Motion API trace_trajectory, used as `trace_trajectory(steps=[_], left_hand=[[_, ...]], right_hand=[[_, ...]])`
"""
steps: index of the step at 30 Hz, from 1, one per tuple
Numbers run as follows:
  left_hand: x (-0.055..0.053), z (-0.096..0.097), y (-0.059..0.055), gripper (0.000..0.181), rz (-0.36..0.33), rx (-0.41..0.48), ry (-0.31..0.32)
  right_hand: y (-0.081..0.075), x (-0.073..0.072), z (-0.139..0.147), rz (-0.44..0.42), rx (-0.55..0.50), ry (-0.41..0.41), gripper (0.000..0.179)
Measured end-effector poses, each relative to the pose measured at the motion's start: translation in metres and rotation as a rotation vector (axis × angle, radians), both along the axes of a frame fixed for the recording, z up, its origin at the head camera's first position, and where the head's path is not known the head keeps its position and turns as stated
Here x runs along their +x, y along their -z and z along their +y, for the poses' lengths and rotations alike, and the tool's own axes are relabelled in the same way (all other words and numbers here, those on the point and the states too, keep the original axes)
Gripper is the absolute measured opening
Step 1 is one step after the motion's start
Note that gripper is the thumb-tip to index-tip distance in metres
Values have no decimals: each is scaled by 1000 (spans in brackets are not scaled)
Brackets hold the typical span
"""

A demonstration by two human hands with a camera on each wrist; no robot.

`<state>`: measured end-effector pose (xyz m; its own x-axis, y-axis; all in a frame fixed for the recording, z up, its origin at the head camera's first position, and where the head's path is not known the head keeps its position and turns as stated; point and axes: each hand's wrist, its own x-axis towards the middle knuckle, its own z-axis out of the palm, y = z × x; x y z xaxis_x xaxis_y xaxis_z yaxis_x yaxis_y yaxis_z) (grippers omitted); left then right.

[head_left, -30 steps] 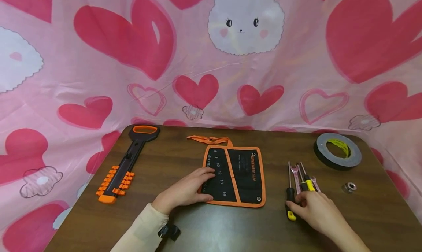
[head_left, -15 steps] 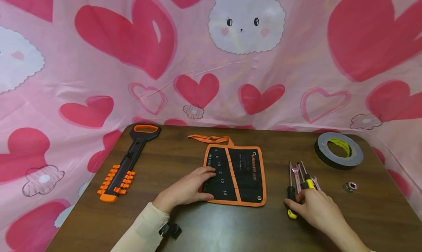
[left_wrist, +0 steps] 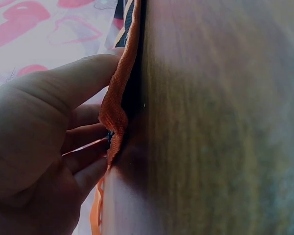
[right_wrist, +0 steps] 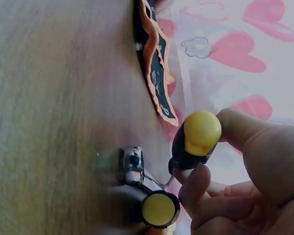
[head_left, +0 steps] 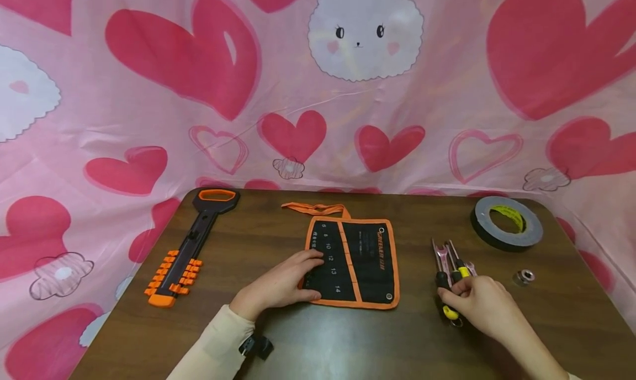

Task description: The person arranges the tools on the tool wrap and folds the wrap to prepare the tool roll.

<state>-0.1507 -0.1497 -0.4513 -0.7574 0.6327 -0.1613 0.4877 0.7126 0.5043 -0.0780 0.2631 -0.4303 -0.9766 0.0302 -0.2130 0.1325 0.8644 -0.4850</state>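
My left hand [head_left: 285, 283] rests on the left part of a black tool pouch [head_left: 370, 264] with orange trim, which lies flat. In the left wrist view its thumb and fingers touch the orange edge [left_wrist: 118, 93]. My right hand [head_left: 484, 308] pinches a black-and-yellow screwdriver [right_wrist: 202, 134] between thumb and fingers, its yellow butt facing the right wrist camera. A second screwdriver [right_wrist: 158, 209] and a ring-ended wrench [right_wrist: 134, 166] lie just beside it. In the head view, an open-ended wrench [head_left: 441, 253] shows among the shafts; my fingers hide part of this bunch.
A roll of grey tape [head_left: 529, 233] lies at the back right, with a small metal socket [head_left: 524, 277] in front of it. On the left is a black socket rack [head_left: 196, 239] with orange clips. A pink heart-patterned cloth [head_left: 288, 93] hangs behind the table.
My right hand has taken hold of the leftmost screwdriver, whose yellow end has swung right and closer to the other tools. The left hand and pouch stay put.
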Motion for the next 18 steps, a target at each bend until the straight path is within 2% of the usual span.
trace_trajectory(steps=[11, 18], left_hand=[[-1, 0, 0, 72, 9, -2, 0], [1, 0, 0, 72, 34, -13, 18]], right_hand=[[-3, -1, 9, 32, -27, 30, 33], [-6, 5, 16, -45, -205, 109, 41]])
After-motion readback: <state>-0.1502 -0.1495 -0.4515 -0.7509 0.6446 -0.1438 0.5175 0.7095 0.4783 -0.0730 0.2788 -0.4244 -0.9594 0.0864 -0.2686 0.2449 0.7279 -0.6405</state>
